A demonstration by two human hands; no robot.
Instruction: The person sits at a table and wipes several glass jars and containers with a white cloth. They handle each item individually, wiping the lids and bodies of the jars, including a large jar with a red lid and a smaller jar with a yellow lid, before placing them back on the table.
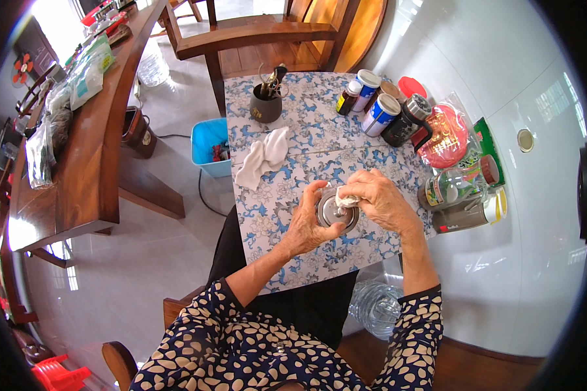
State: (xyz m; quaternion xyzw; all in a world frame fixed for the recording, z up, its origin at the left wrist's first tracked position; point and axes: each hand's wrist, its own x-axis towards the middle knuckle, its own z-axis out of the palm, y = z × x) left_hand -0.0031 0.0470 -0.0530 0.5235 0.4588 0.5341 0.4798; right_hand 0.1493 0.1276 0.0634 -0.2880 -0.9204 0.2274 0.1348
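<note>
The step in hand was judged to be the wiping of a round container (329,211), which was placed over the near half of the patterned bench (265,229), its round face turned up; whether it was rested on the surface or slightly raised could not be told. It was gripped from about nine o'clock by the left hand (300,223), with the fingers curved around the far side and the thumb laid along the near rim. By the right hand (379,197), brought in from two o'clock, a crumpled pale rag (347,200) was pinched in the fingertips and held against the container's face toward one o'clock.

For the next move, a steady left grip seemed to be called for, with the rag worked around the rim and the container turned as needed; a loose hold might have let the smooth edge be dropped. A white cloth (265,158) was laid at ten o'clock from the container, and a black flask (403,124) was stood at one o'clock, well apart.
</note>
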